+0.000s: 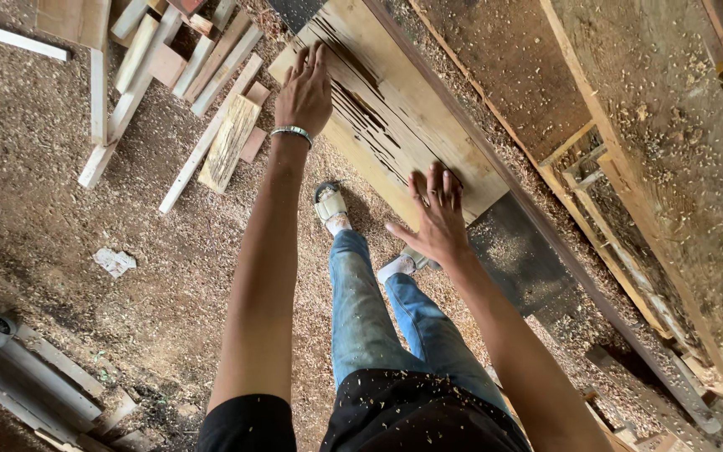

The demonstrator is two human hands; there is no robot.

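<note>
Both hands flat and open, right [438, 219] and left [305, 94], on the pale board [395, 109].

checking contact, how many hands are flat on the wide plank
2: the left hand lies on the far end of the wide plank, the right hand on its near end.

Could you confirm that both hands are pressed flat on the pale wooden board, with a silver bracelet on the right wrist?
Not quite: the silver bracelet is on the left wrist, not the right. The rest stands: the head view shows the left hand and the right hand both flat, fingers spread, on the pale wooden board.
</note>
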